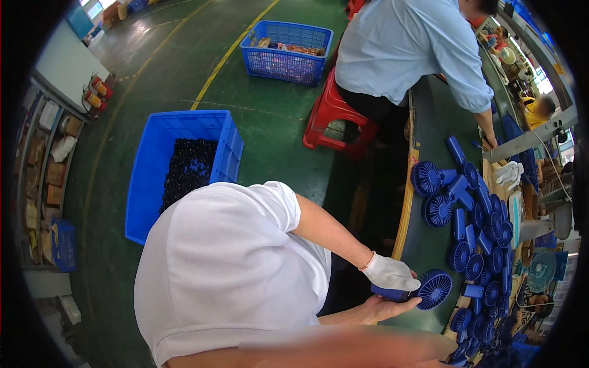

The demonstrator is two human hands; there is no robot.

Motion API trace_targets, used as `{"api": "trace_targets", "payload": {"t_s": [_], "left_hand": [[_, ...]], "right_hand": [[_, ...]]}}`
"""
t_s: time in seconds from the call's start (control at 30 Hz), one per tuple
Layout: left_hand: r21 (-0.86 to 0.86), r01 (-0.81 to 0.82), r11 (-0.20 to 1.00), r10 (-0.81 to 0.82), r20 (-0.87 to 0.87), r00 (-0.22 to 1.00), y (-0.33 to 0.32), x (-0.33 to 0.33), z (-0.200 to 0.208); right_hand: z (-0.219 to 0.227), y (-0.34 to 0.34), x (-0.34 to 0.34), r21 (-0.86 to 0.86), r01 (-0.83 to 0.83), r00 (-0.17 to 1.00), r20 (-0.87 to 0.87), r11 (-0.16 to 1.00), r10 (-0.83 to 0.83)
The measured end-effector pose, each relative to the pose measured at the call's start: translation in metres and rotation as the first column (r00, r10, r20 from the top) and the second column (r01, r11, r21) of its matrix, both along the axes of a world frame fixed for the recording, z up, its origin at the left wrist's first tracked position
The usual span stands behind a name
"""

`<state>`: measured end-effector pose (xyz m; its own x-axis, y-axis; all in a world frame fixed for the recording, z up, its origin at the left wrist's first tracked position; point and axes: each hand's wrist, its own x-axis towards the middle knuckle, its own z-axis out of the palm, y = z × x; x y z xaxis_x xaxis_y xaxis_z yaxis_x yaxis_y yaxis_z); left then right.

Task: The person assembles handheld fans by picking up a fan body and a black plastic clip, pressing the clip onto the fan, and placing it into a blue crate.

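Observation:
A dark blue handheld fan [434, 289] with a round spoked grille is held over the bench edge. My left hand [392, 273], in a white glove, is closed round the fan's handle from above. Beneath it, my bare right hand [392, 306] grips the fan near where handle and head meet, its fingers reaching to the grille's rim. The fingertips of both hands are partly hidden by the fan and each other. Beyond them a pile of similar blue fans [474, 267] lies on the green bench top [423, 245].
A co-worker in a light blue shirt [405, 49] sits on a red stool [337, 119], reaching across the bench. Behind me stand a deep blue bin [138, 184] of small dark parts and a blue basket [282, 30]. White gloves [509, 174] lie beyond the fans. A metal post [529, 142] crosses there.

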<state>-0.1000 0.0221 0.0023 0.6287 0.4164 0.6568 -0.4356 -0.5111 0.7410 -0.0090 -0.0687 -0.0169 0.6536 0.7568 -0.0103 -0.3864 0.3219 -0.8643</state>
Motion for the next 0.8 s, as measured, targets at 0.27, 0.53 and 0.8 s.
{"api": "trace_targets", "payload": {"t_s": [0.27,0.53,0.8], "left_hand": [[-0.539,0.18,0.823,-0.384,-0.294,0.875,-0.014,-0.009,0.015],[0.585,-0.083,0.807,0.215,-0.16,0.963,0.016,0.004,0.014],[0.912,-0.233,0.339,0.707,-0.083,0.702,0.14,0.093,0.031]], "right_hand": [[0.002,-0.021,0.003,-0.153,0.347,0.832,0.505,0.925,-0.229],[0.03,-0.038,-0.001,-0.165,0.519,0.781,0.491,0.839,-0.386],[0.077,-0.128,0.106,-0.08,0.986,0.039,0.963,0.144,0.267]]}}
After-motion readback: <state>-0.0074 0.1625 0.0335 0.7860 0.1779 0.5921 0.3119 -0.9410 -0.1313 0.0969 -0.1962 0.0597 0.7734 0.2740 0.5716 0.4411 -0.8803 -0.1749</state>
